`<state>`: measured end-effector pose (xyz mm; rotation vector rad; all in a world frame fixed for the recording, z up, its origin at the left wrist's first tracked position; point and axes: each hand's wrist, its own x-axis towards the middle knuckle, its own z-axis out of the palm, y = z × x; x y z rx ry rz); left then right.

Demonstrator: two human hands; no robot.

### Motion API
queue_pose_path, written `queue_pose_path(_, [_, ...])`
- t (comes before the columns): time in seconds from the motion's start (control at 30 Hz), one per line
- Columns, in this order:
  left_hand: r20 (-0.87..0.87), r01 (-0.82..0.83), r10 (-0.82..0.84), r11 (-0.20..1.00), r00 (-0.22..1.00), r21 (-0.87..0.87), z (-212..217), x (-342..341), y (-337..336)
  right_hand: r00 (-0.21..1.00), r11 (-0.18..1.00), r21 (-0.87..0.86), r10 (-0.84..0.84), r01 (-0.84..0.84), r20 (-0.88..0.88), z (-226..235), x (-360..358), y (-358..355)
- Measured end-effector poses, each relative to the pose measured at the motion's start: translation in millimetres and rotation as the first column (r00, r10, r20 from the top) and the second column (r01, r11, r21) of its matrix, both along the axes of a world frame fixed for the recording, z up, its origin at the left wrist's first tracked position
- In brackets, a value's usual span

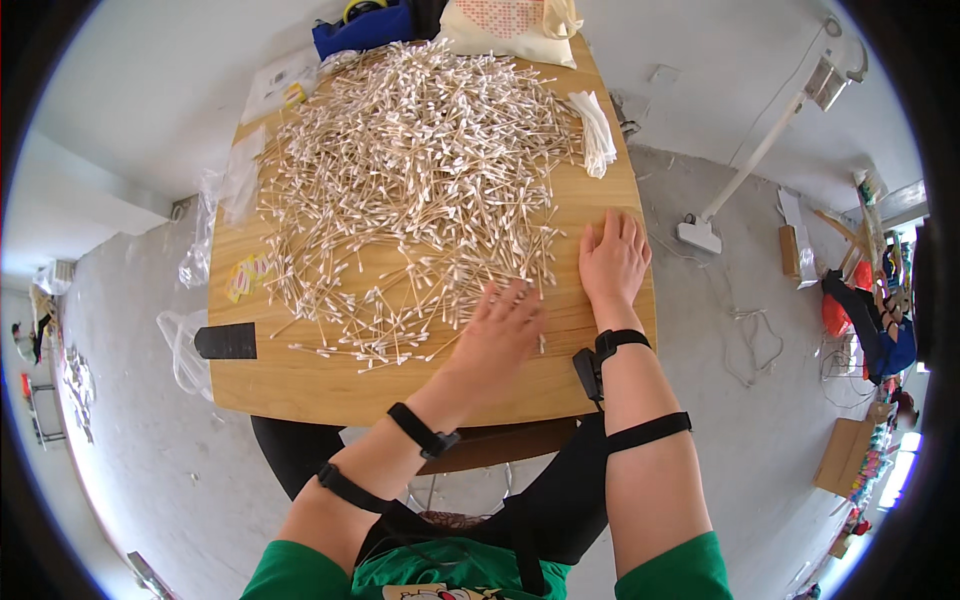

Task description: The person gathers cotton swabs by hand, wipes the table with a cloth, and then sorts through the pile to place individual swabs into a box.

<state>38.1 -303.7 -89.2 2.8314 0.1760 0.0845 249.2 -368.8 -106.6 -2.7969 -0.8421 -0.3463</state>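
Observation:
A large heap of loose cotton swabs (pixel 430 150), with white tips and pale wooden sticks, covers much of the wooden table (pixel 300 385). My left hand (pixel 502 335) reaches over the heap's near right edge, palm down and slightly blurred. Its fingers are stretched out and apart over a few swabs; none is seen gripped. To the right, my right hand (pixel 614 262) lies flat by the table's right edge with fingers extended, holding nothing. Black straps with small devices circle both forearms. Beyond the right hand lies a folded white bundle (pixel 595 135).
At the far edge sit a blue bag (pixel 365 28) and a cream cloth bag (pixel 510 30). Clear plastic bags (pixel 200 235) hang at the left side, near yellow labels (pixel 247 277) and a black strip (pixel 227 341). A white upright floor cleaner (pixel 700 232) stands right of the table.

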Motion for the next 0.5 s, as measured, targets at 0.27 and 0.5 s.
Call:
queue_pose_path(0.27, [0.060, -0.383, 0.379, 0.920, 0.924, 0.081, -1, -33, 77, 0.999, 1.000, 0.002, 0.005, -0.005, -0.038, 2, -4, 3])
queue_pose_path(0.5, [-0.064, -0.691, 0.708, 0.702, 0.704, 0.171, -16, -81, 117, 1.000, 1.000, -0.007, 0.007, -0.007, -0.015, 0, -2, 2])
